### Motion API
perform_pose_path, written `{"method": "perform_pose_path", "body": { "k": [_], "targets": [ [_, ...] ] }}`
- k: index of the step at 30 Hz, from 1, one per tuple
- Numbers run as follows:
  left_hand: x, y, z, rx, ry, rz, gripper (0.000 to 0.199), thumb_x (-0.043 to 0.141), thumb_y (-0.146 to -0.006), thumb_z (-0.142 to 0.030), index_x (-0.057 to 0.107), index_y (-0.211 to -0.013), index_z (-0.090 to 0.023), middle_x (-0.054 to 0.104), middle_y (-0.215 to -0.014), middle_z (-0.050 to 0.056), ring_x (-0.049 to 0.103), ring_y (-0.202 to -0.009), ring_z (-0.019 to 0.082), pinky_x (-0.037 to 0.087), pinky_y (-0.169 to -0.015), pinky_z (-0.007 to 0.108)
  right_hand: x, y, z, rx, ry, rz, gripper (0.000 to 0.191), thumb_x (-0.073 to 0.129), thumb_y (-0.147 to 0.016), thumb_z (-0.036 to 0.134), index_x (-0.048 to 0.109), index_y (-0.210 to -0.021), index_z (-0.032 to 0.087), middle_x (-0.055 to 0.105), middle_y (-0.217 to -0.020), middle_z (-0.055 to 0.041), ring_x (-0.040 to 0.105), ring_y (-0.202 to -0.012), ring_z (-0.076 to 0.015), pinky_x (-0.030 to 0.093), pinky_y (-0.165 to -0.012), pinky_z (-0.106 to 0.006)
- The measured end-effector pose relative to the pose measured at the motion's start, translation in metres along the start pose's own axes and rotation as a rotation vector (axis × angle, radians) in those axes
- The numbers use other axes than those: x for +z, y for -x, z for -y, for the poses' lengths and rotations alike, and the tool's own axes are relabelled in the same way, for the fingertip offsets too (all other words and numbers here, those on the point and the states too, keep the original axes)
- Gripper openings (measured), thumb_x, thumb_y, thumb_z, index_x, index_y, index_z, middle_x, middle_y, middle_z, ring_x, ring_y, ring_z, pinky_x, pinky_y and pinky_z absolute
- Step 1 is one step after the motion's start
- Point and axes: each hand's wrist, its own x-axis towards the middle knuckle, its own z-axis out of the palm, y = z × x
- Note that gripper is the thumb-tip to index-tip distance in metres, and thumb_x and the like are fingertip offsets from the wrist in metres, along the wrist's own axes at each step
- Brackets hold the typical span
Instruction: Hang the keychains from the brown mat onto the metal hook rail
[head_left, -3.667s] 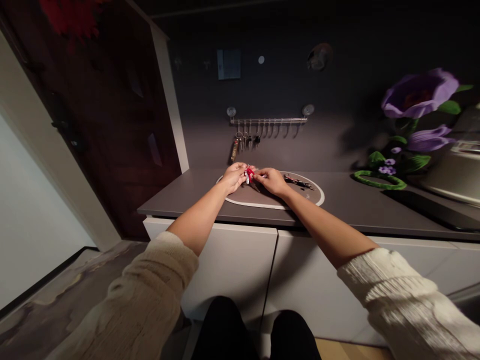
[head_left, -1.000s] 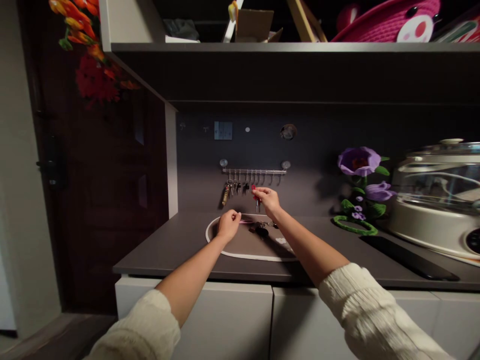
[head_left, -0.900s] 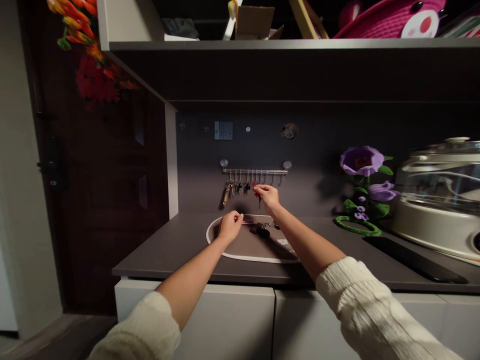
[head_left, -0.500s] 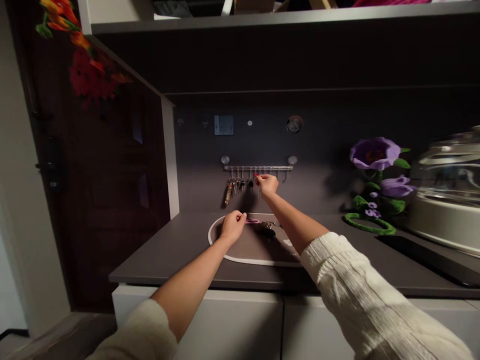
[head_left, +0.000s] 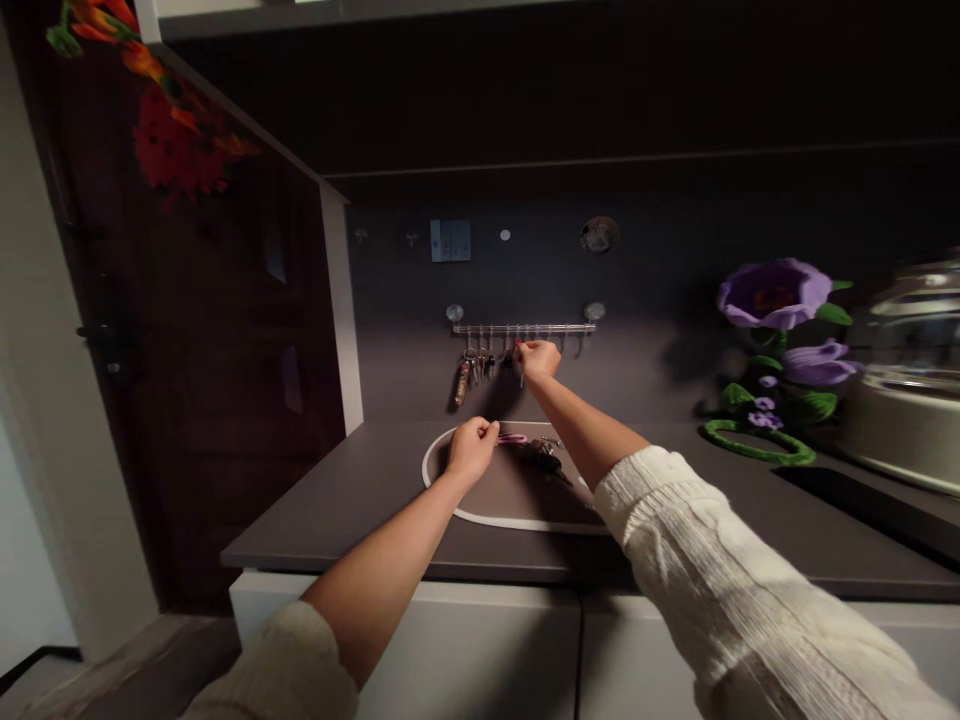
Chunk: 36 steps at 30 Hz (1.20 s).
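Note:
My right hand (head_left: 540,361) is raised to the hook rail (head_left: 525,328) on the wall, its fingers pinched on a small red-topped key whose shaft shows below them. Several keys (head_left: 482,363) and a brown tag (head_left: 461,384) hang from hooks left of it. My left hand (head_left: 474,450) hovers above the oval mat (head_left: 480,505), fingertips pressed together; a pink loop shows just beyond them, and whether they grip it is unclear. A dark bunch of keys (head_left: 546,458) lies on the mat between my arms.
Purple artificial flowers (head_left: 776,295) with a green ring base and a large cream-based glass-topped container (head_left: 911,420) stand at right. A shelf (head_left: 525,100) overhangs the counter (head_left: 315,500). A dark door (head_left: 217,400) is at left.
My right hand, with the red-topped key, has moved slightly up against the rail's hooks. My left hand has hardly moved. The view has shifted a little.

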Motion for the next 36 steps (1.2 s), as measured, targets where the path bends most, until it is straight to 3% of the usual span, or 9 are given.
{"method": "perform_pose_path", "body": {
  "k": [11, 18, 23, 36],
  "targets": [
    [0.002, -0.005, 0.009, -0.028, 0.003, -0.065, 0.025, 0.045, -0.076, -0.035, 0.052, -0.061, -0.017, 0.058, -0.059, 0.001, 0.051, -0.053, 0.011, 0.035, -0.053, 0.023, 0.002, 0.007, -0.016, -0.017, -0.049, -0.004, 0.019, 0.055, -0.068, 0.027, 0.071, -0.073, 0.017, 0.068, -0.067, -0.0088, 0.063, -0.068, -0.018, 0.045, -0.065, -0.025],
    [0.002, -0.01, 0.019, -0.089, 0.01, -0.153, 0.026, 0.044, -0.077, -0.036, 0.053, -0.065, -0.016, 0.06, -0.062, 0.001, 0.053, -0.054, 0.01, 0.036, -0.054, 0.022, 0.01, 0.01, -0.028, 0.013, -0.075, 0.055, 0.022, 0.056, -0.07, 0.026, 0.068, -0.085, 0.016, 0.068, -0.084, -0.0096, 0.063, -0.079, -0.0178, 0.045, -0.074, -0.028],
    [0.0, -0.013, 0.022, -0.143, -0.017, -0.213, 0.024, 0.043, -0.078, -0.035, 0.055, -0.07, -0.016, 0.061, -0.065, 0.002, 0.054, -0.057, 0.011, 0.038, -0.056, 0.022, 0.016, 0.011, -0.035, -0.009, -0.157, 0.107, 0.023, 0.056, -0.067, 0.015, 0.066, -0.088, 0.015, 0.068, -0.088, -0.0082, 0.063, -0.08, -0.0151, 0.046, -0.077, -0.027],
    [-0.009, -0.014, 0.022, -0.165, -0.071, -0.288, 0.015, 0.047, -0.077, -0.026, 0.057, -0.074, -0.017, 0.062, -0.07, 0.002, 0.055, -0.063, 0.012, 0.039, -0.059, 0.022, 0.005, 0.03, -0.049, -0.054, -0.399, 0.286, 0.042, 0.052, -0.064, 0.002, 0.057, -0.104, 0.014, 0.064, -0.104, -0.0074, 0.06, -0.094, -0.0129, 0.045, -0.086, -0.029]
  ]
}}
